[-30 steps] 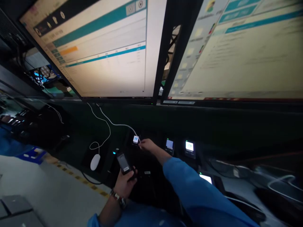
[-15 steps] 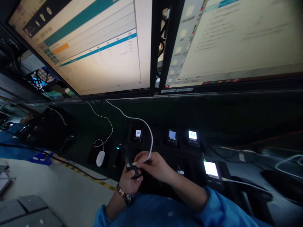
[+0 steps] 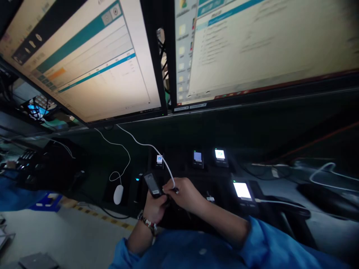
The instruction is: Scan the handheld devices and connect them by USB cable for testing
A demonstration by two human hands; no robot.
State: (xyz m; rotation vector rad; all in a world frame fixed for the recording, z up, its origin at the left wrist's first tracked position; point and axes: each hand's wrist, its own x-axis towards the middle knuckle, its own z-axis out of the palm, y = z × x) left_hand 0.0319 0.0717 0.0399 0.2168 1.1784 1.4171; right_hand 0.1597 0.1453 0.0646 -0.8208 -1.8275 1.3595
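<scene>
My left hand (image 3: 155,207) is wrapped round a small black handheld device (image 3: 153,184), whose grey screen faces up and looks unlit. Close against its right side, my right hand (image 3: 183,192) pinches the end of a white cable (image 3: 146,144). The fingers hide the cable's tip, so I cannot tell whether it sits in the device. Beyond my hands, similar devices with lit screens lie in a dark tray: one on the left (image 3: 159,159), one in the middle (image 3: 198,158) and one on the right (image 3: 220,156).
Two large monitors, left (image 3: 112,82) and right (image 3: 238,52), stand behind the bench. A white mouse (image 3: 118,194) lies left of my hands. To the right is a lit device (image 3: 242,191) with a white cable attached.
The held device has turned so its screen faces me. My right hand has shifted slightly, still with the cable. The camera view has moved to the right.
</scene>
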